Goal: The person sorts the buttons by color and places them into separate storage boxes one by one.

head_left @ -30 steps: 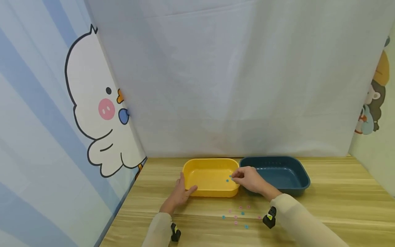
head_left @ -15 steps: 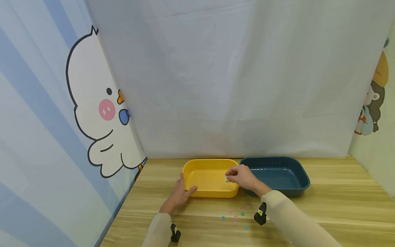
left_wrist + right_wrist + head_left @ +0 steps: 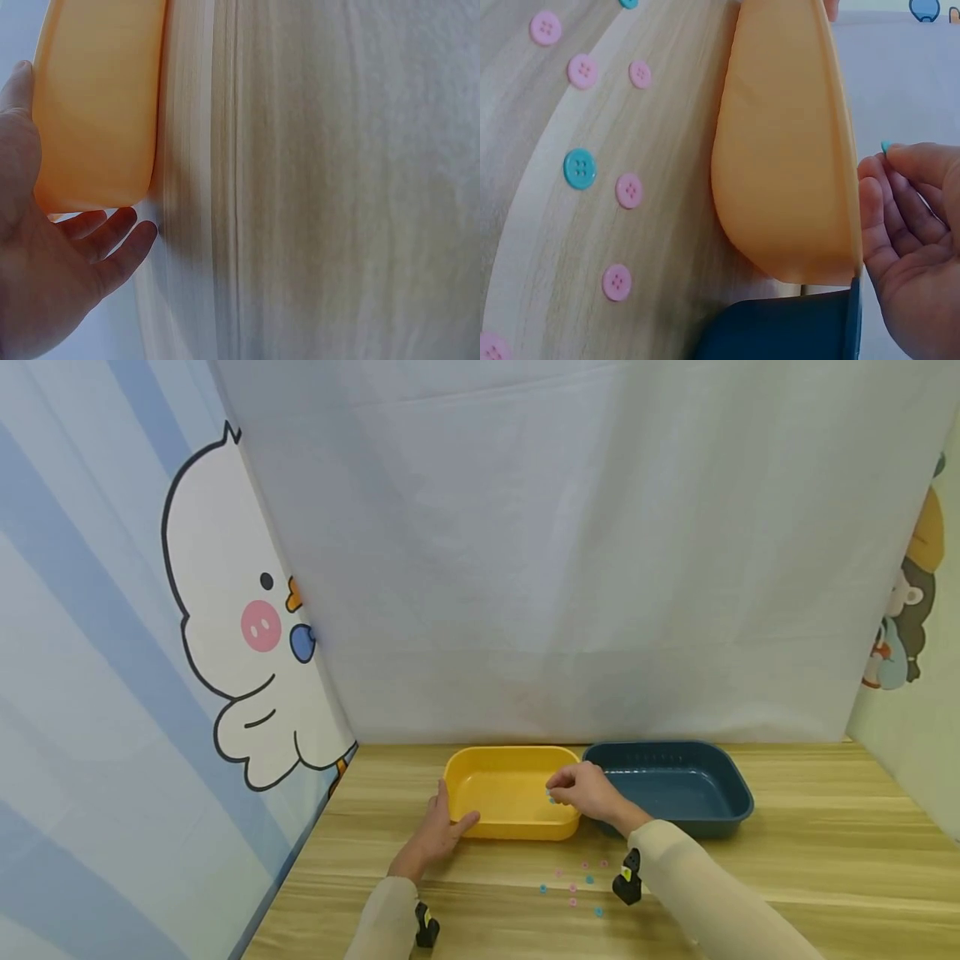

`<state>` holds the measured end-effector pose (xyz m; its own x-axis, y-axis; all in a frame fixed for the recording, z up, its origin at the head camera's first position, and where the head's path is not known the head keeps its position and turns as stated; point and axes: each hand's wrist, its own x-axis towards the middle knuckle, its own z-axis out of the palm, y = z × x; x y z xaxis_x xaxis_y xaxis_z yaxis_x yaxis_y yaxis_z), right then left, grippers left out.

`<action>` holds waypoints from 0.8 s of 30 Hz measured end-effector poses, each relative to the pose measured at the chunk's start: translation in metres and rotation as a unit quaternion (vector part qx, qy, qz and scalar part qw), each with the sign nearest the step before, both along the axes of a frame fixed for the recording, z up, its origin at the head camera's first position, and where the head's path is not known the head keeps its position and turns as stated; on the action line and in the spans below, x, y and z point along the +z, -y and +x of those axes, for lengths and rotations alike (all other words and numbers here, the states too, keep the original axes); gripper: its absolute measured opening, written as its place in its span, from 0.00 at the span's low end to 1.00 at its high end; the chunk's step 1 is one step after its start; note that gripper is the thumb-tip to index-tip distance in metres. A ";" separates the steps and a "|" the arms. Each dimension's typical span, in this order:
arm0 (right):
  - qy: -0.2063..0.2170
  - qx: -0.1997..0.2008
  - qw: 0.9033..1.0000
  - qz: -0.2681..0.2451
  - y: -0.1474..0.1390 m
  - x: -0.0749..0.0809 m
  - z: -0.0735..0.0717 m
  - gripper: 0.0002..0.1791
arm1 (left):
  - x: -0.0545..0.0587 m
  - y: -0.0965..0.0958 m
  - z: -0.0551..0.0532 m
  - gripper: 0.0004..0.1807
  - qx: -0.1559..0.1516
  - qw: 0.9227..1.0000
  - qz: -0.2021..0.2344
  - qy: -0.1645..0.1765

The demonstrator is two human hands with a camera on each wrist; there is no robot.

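Note:
Between thumb and fingertips, my right hand (image 3: 588, 791) pinches a small blue button (image 3: 886, 146) over the right end of the yellow basin (image 3: 510, 830). Another blue button (image 3: 552, 800) shows inside the basin, just below those fingertips. My left hand (image 3: 435, 832) holds the basin's front left corner, thumb at the front rim and fingers along the left end. In the left wrist view, its fingers (image 3: 124, 251) bend about the basin's end.
A dark blue basin (image 3: 738, 824) stands against the yellow one's right side. Loose pink buttons (image 3: 629, 190) and blue buttons (image 3: 580, 168) lie scattered on the wooden table (image 3: 360, 802) in front. A white cloth (image 3: 525, 568) hangs behind.
My right hand has shifted left, carrying the blue button further in over the yellow basin, and has barely moved in the last half second. My left hand stays put on the basin.

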<state>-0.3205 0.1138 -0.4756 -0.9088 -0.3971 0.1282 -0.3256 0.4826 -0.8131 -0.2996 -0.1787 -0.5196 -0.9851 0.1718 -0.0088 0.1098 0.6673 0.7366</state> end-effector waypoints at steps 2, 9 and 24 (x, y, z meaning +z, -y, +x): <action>0.001 0.002 1.000 -0.001 0.000 -0.001 0.000 0.09 | 0.000 0.000 0.000 0.52 0.000 1.000 -0.001 0.001; 0.014 0.013 1.000 0.008 -0.003 -0.001 -0.003 0.08 | -0.001 0.001 0.000 0.52 -0.001 1.000 0.000 0.000; 0.015 0.035 0.998 0.046 -0.001 0.000 -0.008 0.09 | 0.001 0.001 0.001 0.51 0.000 1.000 -0.009 0.002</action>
